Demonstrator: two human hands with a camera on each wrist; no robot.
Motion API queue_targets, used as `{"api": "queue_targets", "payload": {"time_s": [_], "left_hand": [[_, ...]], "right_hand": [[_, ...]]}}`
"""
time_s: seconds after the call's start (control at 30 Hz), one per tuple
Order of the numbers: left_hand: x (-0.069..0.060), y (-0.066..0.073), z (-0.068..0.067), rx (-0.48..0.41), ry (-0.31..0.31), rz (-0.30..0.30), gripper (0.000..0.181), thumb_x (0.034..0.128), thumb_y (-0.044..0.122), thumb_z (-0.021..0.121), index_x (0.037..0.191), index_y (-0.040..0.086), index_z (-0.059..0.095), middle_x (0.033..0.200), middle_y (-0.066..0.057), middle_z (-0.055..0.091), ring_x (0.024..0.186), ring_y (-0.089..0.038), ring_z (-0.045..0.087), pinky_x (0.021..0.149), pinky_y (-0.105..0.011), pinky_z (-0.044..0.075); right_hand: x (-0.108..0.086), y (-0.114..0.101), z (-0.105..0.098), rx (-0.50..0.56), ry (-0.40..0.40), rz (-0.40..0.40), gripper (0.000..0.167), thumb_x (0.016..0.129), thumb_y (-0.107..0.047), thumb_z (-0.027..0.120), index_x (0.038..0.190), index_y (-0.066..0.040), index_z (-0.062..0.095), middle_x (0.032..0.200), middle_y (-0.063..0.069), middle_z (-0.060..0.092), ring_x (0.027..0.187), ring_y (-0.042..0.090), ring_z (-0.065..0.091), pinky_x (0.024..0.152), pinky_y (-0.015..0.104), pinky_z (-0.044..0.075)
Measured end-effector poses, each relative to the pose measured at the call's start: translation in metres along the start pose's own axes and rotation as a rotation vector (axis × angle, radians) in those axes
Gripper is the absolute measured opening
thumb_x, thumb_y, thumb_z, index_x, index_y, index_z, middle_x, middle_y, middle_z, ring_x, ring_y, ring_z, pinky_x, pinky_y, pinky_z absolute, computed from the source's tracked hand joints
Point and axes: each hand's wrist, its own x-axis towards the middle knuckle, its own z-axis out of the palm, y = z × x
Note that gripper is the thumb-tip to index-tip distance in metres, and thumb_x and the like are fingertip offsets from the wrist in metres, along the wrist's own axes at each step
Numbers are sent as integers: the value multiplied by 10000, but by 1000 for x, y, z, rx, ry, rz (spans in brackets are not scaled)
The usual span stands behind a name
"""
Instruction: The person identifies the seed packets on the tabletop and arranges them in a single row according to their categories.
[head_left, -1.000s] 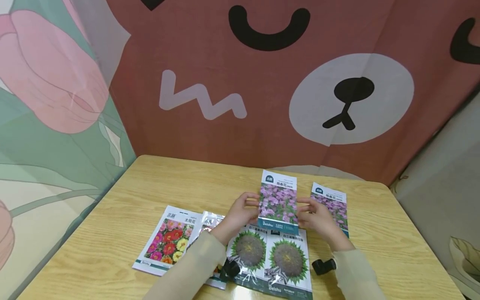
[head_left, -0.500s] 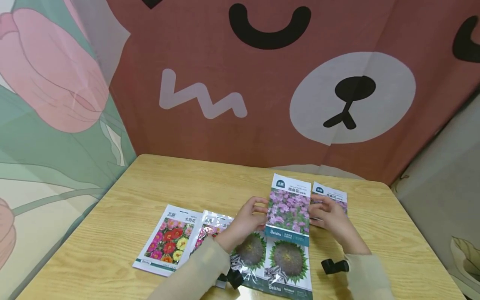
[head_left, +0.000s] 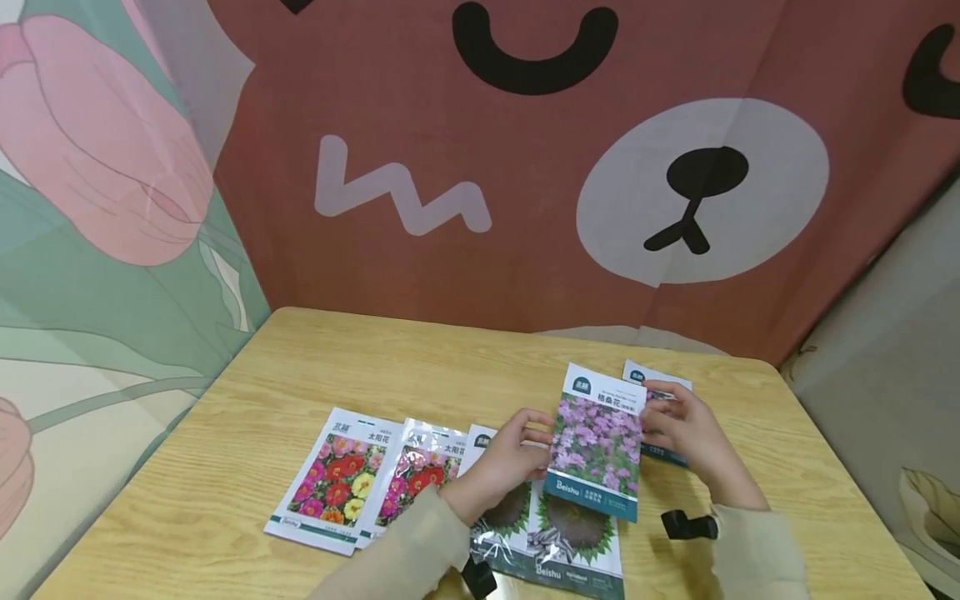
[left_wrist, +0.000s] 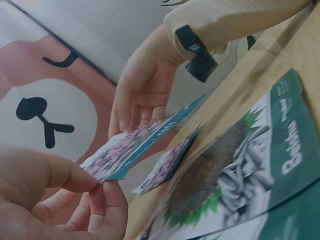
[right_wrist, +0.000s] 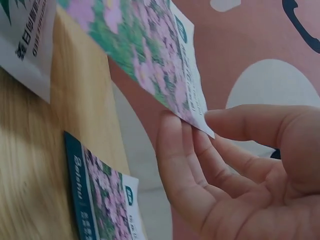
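Note:
Between my two hands, raised off the table, is a seed packet (head_left: 596, 442) printed with pink-purple flowers, its face tilted up. My left hand (head_left: 506, 462) pinches its left edge, thumb above and fingers below in the left wrist view. The right hand (right_wrist: 240, 165) holds the opposite edge near a corner between thumb and fingers. A matching flower packet (right_wrist: 105, 195) lies on the table behind, partly hidden by the right hand in the head view. Below the raised packet lie two sunflower seed packets (head_left: 573, 533), partly covered by it and by the left forearm.
On the left of the wooden table (head_left: 360, 358) lie two packets with red, pink and yellow flowers, one matte (head_left: 333, 483) and one glossy (head_left: 423, 467). The second slips under the left sleeve. A bear-print curtain (head_left: 390, 275) hangs behind the table's back edge.
Both hands have carried the raised flower packet to the right and nearer to me, tilting it slightly clockwise. It now overlaps the right sunflower packet more. The packets on the table stay put.

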Motion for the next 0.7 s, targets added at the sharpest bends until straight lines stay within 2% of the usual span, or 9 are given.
{"api": "queue_targets", "payload": {"time_s": [0.27, 0.47, 0.7], "left_hand": [[-6, -7, 8, -6, -44, -5, 402, 872, -88, 571, 1244, 62, 536, 1120, -116, 545, 795, -178, 540, 667, -294, 527], [-11, -8, 13, 5, -86, 3, 361, 903, -66, 562, 1245, 47, 540, 1159, -114, 545, 841, -178, 562, 734, -341, 561], [-13, -12, 23, 11, -128, -47, 304, 944, -46, 569, 1230, 56, 559, 1097, -70, 560, 824, -144, 585, 731, -335, 584]], "right_hand": [[-5, -3, -8, -103, 7, -18, 460, 1037, -85, 566, 1445, 65, 416, 1136, 245, 594, 885, 185, 659, 772, 346, 614], [-9, -2, -16, -139, -9, -30, 443, 1034, -79, 571, 1426, 79, 437, 1096, 233, 609, 860, 199, 664, 760, 368, 619], [-14, -2, -26, -198, -52, -16, 351, 1026, -64, 576, 1311, 117, 478, 1047, 223, 556, 862, 261, 644, 768, 391, 619]]}}
